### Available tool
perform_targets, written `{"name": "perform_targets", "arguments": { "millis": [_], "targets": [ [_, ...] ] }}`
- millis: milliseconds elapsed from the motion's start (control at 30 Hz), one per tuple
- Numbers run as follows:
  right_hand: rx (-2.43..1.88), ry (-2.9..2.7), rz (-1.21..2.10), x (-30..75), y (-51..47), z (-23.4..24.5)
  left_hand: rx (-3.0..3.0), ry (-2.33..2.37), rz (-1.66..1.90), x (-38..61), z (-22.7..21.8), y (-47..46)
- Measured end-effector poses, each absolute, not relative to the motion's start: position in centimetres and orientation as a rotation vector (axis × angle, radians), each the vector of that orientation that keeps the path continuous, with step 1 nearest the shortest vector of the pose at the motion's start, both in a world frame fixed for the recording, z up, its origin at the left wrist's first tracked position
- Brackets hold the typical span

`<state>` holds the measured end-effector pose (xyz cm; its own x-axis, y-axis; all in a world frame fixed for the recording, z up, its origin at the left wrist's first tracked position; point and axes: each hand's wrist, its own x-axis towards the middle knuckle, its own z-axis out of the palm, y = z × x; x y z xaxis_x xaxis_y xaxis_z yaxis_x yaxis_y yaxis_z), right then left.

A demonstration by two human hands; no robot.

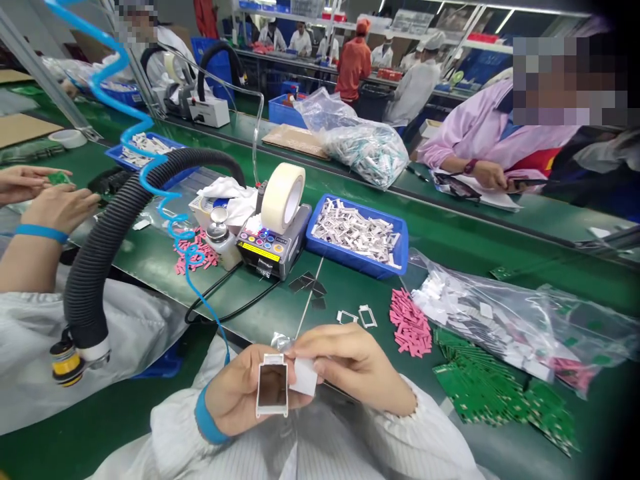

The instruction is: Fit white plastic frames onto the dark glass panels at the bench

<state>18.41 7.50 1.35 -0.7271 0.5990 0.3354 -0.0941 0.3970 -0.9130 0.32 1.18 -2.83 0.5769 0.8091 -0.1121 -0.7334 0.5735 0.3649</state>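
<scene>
My left hand (240,393) is closed round a small white-framed screen module (273,387), held upright with its dark glossy face toward me. My right hand (350,363) pinches a small white square piece (305,377) against the module's right edge. Both hands hover just above the front edge of the green bench (350,287). Two empty white frames (357,316) lie on the bench just beyond my fingers, beside a few dark flat pieces (309,285).
A tape dispenser (277,230) and a blue tray of white frames (357,233) stand ahead. Pink strips (411,327), green circuit boards (480,387) and plastic bags (515,320) lie right. A black corrugated hose (107,240) and a co-worker's hands (45,200) are left.
</scene>
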Motion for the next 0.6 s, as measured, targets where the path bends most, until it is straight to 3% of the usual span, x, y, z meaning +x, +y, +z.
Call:
{"name": "perform_targets", "arguments": {
  "millis": [100,367,600],
  "targets": [
    [-0.603,-2.054,1.327,18.1,6.9,1.7,0.376,0.369,0.896,0.3,-2.6,1.4],
    [-0.898,-2.022,0.587,16.3,5.0,-0.7,0.508,0.486,1.003,0.6,-3.1,1.5],
    [-1.044,-1.707,0.733,15.2,4.0,-1.5,0.521,0.532,1.06,-0.2,-3.8,1.7]
  ]
}}
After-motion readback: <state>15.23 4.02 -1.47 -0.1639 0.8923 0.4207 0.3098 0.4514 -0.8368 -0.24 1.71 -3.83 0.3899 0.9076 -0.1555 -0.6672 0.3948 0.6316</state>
